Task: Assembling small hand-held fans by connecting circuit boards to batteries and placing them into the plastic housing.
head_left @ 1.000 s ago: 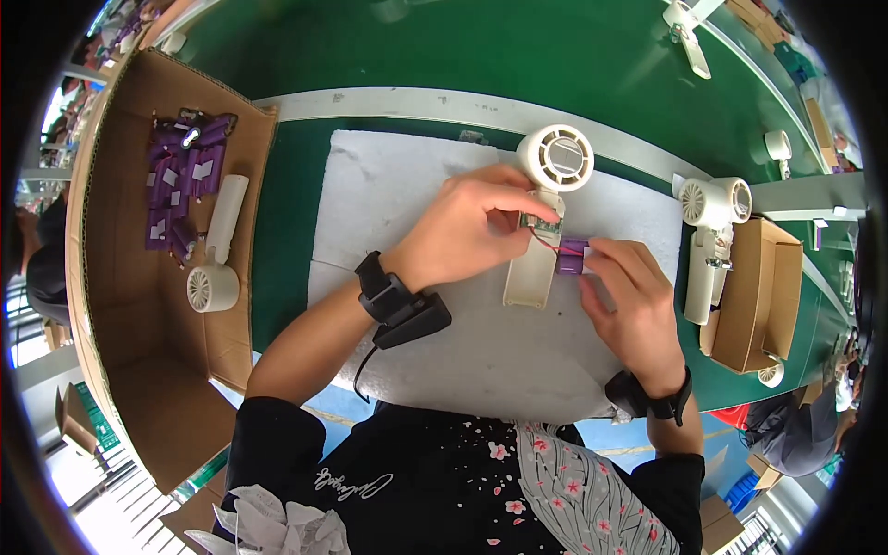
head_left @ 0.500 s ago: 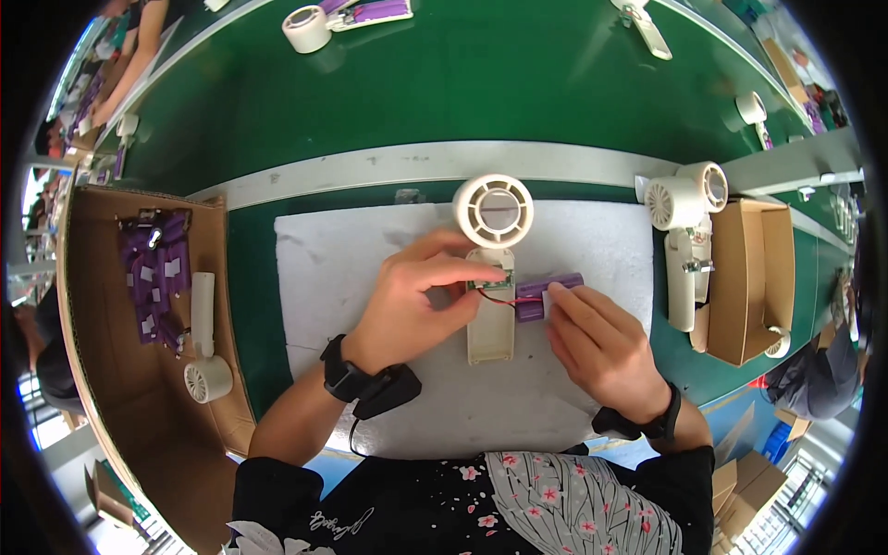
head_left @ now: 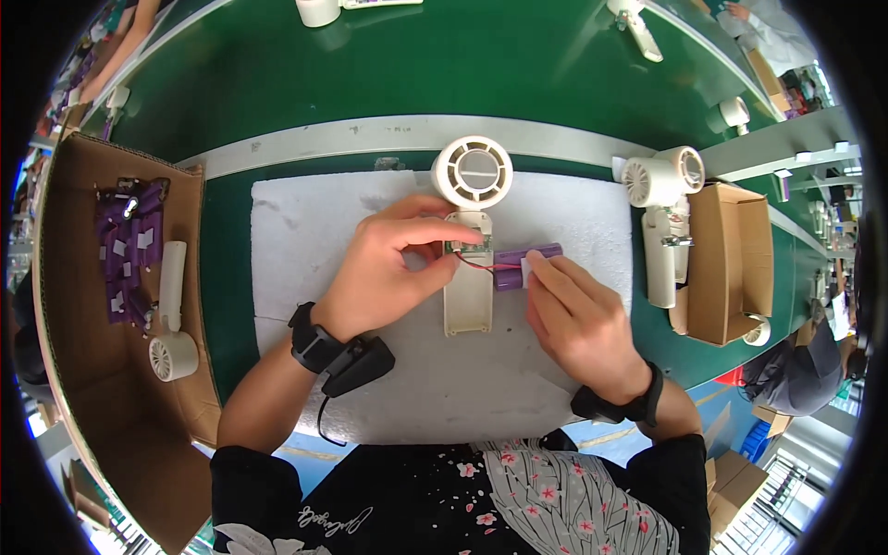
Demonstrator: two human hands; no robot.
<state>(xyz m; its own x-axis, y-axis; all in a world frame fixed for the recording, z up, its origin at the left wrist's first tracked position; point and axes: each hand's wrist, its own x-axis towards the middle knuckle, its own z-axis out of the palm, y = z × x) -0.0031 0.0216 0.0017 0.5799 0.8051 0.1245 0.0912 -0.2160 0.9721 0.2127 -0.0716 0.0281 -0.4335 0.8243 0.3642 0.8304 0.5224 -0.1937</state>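
Note:
A white handheld fan (head_left: 468, 305) lies on the foam mat, its handle shell uncovered and its round head (head_left: 473, 174) pointing away from me. My left hand (head_left: 393, 264) has its thumb and forefinger closed at the small green circuit board (head_left: 474, 242) in the handle, with other fingers by the fan's neck. Red and dark wires (head_left: 476, 266) run from the board to a purple battery pack (head_left: 546, 251) just right of the shell. Fingertips of my right hand (head_left: 587, 314) are pressed together on the pack, at a white patch on its side; they partly cover it.
At the left, a large cardboard box (head_left: 65, 398) holds purple battery packs (head_left: 129, 259) and another fan (head_left: 173, 356). Several fans (head_left: 659, 185) and a smaller open carton (head_left: 731, 268) sit at the right. A metal rail (head_left: 305, 148) crosses beyond the white mat (head_left: 305, 231).
The whole view has shifted, so the bench appears farther up and left. Both hands keep nearly the same hold on the fan and the battery pack.

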